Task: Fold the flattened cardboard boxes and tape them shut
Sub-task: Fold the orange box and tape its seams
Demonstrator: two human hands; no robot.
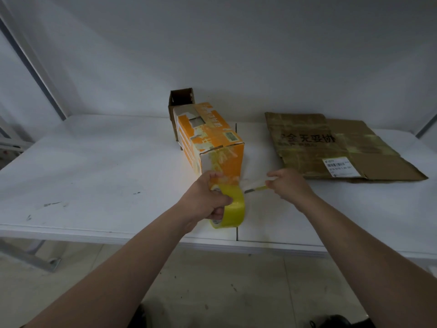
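An orange and white folded box [210, 136] lies lengthwise on the white table [94, 166], its near end facing me with tape on it. My left hand [208, 200] grips a yellow tape roll [230, 209] just in front of that end. My right hand [288, 185] pinches a thin blade-like tool [256, 188] whose tip points at the tape strip between roll and box. A flattened brown cardboard box [335, 145] with a white shipping label lies on the table to the right.
A small open brown box [181, 100] stands behind the orange box by the wall. A seam [236, 229] splits the tabletop near the middle. Floor shows below the table's front edge, with dark shoes at the bottom.
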